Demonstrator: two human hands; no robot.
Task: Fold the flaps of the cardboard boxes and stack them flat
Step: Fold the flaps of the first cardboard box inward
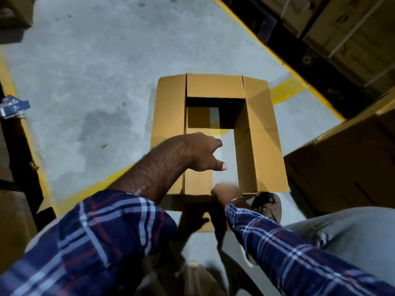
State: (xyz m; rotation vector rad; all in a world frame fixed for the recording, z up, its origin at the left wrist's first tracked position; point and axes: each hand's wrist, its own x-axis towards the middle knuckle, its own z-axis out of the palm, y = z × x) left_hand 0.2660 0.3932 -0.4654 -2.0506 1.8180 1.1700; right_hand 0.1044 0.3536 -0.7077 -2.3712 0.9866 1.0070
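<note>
- Plaid sleeves (96,242) of the person fill the near view
- Left hand (201,152) reaches over the cardboard box (260,135) on the concrete floor (85,60), fingers hidden; grip I cannot tell
- Right hand (226,192) is at the near edge, blurred; grip also unclear
- Box looks light, stiff; better to take its flap edges
- Nothing shows inside; tape (214,117) crosses its bottom
</note>
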